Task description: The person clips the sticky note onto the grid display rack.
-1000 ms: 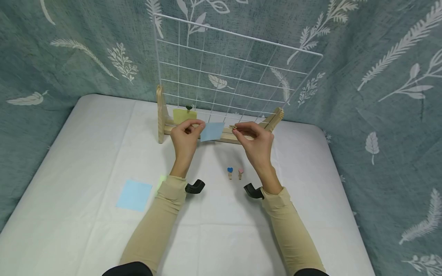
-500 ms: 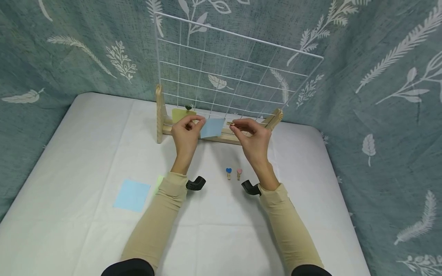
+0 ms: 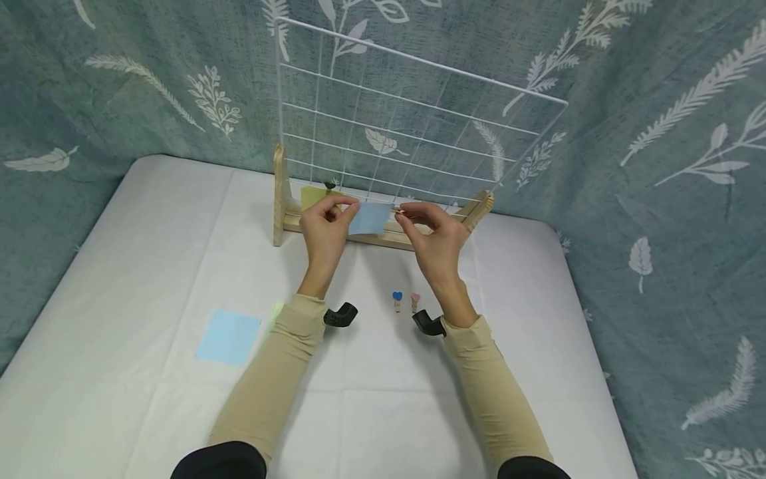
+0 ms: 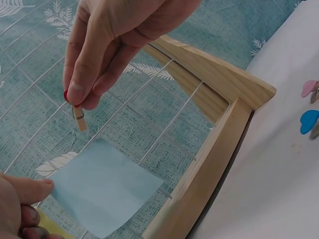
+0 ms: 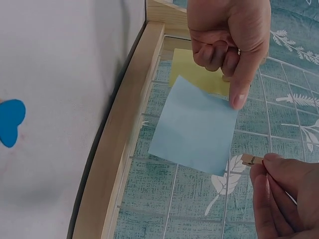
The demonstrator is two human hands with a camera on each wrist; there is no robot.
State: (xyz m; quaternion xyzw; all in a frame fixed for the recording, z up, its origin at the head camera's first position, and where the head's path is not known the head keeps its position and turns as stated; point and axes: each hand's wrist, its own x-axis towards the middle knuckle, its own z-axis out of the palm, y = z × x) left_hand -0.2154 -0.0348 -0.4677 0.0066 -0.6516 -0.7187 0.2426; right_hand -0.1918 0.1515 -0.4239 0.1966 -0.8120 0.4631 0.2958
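My left hand (image 3: 325,223) pinches a light blue sticky note (image 3: 370,219) by its upper left corner, holding it in front of the low rows of a white wire grid (image 3: 421,64). Between thumb and fingers of my right hand (image 3: 437,233) is a small wooden clothespin (image 4: 79,118) with a red top, mostly covered by the thumb. Its wooden tip points at the note's right upper corner, with a small gap showing in the right wrist view. A yellow sticky note (image 3: 312,195) hangs on the grid behind my left hand, under a dark-topped clothespin (image 3: 330,187).
The grid stands in a wooden base (image 3: 383,241) at the back of the white-covered table (image 3: 538,372). Nearer lie a blue heart clothespin (image 3: 397,301) and a pink one (image 3: 415,303). Another blue note (image 3: 229,337) lies left, beside a green note (image 3: 276,311) partly under my sleeve.
My right hand has moved a little left with the clothespin, narrowing the gap to the blue note. The left hand and note have risen slightly against the grid.
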